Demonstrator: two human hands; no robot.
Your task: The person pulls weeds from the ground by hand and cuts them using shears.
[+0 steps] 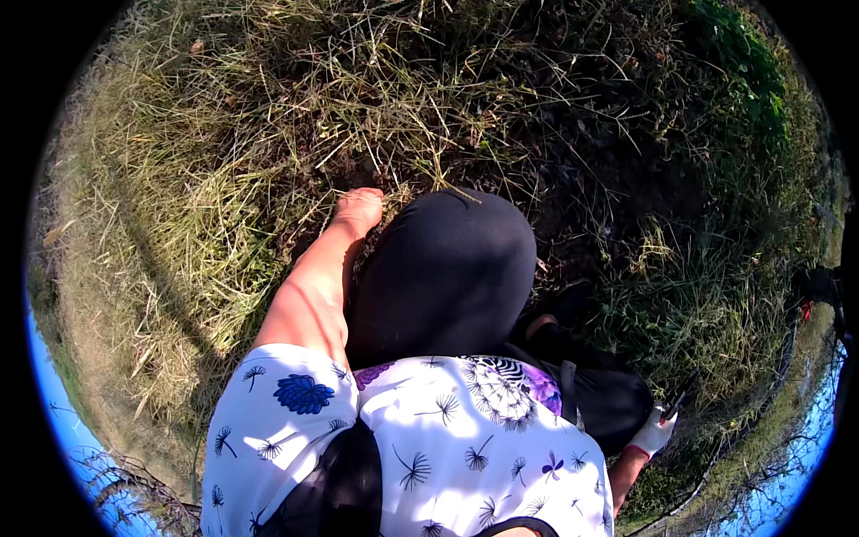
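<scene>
Bare, my left hand [361, 207] reaches down to the dry grass [402, 141] beside my raised knee in dark trousers; its fingers are hidden in the stems, so what it holds cannot be told. Out to the right side, beyond my other, bent leg, my right hand [652, 431] wears a white glove with a red cuff. Its fingers are closed around a dark, narrow tool [683, 396] that points up and away; its kind cannot be made out. A few yellowish stems lie over the top of my knee.
Tangled cut and standing grass surrounds me, with dark soil and dry leaves [644, 174] ahead to the right. Green leafy plants [751, 74] grow at the upper right. A dark object with a red piece [806, 309] stands at the far right, near bare branches. Shadows cross the ground.
</scene>
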